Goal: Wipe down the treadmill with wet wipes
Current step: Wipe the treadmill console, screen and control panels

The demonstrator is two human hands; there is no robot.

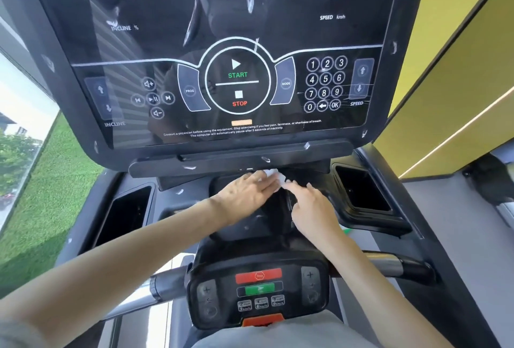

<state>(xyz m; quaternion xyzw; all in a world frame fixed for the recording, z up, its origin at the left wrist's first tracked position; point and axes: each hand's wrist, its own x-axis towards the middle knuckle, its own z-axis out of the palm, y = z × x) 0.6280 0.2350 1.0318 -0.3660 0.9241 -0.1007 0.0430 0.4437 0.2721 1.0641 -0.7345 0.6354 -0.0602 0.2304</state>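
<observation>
The treadmill's black console panel [239, 83] fills the top of the head view, with START and STOP marks and wet streaks on its glass. Below it lies a dark centre tray [250, 222]. A small white wet wipe [274, 178] sits at the tray's far edge, just under the console ledge. My left hand [247, 194] lies flat with its fingertips on the wipe. My right hand [311, 208] reaches in from the right and pinches the wipe's right edge with its fingertips. Most of the wipe is hidden under the fingers.
Cup-holder wells sit at the left [125, 214] and right [361, 192] of the tray. A lower control pod [258, 292] with red and green buttons sits between the handlebars [400, 264]. A yellow wall [459, 69] stands right, and a window [16, 169] with greenery left.
</observation>
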